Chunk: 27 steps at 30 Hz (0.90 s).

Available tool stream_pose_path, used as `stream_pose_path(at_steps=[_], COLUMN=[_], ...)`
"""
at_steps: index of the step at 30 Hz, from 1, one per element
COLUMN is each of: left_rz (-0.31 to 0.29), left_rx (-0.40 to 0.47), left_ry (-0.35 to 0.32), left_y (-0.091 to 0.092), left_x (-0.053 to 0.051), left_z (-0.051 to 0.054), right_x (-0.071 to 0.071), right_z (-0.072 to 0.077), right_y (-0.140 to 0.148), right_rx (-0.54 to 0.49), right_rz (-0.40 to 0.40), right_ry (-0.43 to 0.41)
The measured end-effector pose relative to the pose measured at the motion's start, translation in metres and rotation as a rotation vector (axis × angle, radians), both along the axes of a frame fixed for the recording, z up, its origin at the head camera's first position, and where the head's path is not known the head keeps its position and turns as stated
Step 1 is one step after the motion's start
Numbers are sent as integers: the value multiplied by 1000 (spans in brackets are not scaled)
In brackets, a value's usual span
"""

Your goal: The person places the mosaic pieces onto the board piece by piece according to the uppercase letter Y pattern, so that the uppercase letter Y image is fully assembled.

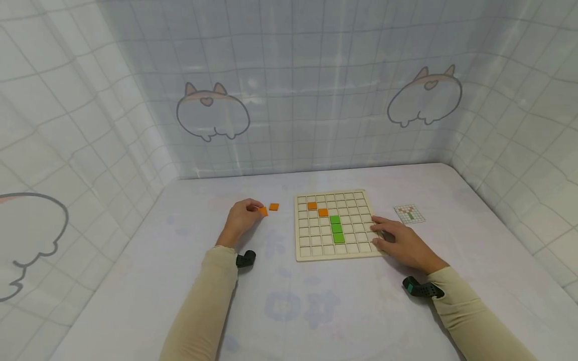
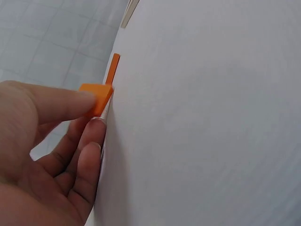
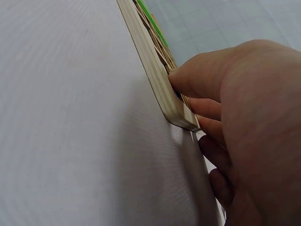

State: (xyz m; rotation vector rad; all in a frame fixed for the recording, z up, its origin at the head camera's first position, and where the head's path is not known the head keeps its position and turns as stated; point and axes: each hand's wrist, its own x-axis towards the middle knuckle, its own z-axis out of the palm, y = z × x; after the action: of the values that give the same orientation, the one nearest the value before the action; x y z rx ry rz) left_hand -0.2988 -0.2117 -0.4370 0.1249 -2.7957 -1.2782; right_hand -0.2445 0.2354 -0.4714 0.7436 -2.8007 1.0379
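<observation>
Between the thumb and fingers of my left hand [image 1: 243,217] an orange square tile [image 2: 96,98] is pinched, tilted up just off the table. A second orange tile [image 1: 274,206] lies flat beside it. The wooden grid board [image 1: 311,253] is to the right, with two orange tiles [image 1: 312,205] set diagonally and a column of green tiles [image 1: 337,228] in its cells. My right hand [image 1: 402,243] rests at the board's right edge, thumb and fingertips lying on its surface. In the right wrist view the thumb touches the board near its corner [image 3: 176,115].
A small card [image 1: 409,214] printed with a coloured grid pattern lies right of the board, beyond my right hand. White tiled-pattern walls [image 1: 289,100] rise behind and on both sides of the pale table [image 1: 280,296]. Each wrist carries a black strap [image 1: 246,258].
</observation>
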Motion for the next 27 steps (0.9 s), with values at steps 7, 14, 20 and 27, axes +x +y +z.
stream_pose_path(at_steps=[7, 14, 20, 27], left_rz=[5, -44, -87, -157], left_rx=[168, 347, 438, 489], left_ry=[10, -14, -54, -57], left_y=[10, 36, 67, 98], left_x=[-2, -8, -10, -11], left_z=[0, 1, 5, 8], right_x=[0, 1, 0, -1], right_z=[1, 2, -1, 1], right_y=[0, 0, 1, 2], right_rx=[5, -6, -12, -4], right_rz=[-5, -1, 9, 6], right_ry=[-16, -1, -5, -14])
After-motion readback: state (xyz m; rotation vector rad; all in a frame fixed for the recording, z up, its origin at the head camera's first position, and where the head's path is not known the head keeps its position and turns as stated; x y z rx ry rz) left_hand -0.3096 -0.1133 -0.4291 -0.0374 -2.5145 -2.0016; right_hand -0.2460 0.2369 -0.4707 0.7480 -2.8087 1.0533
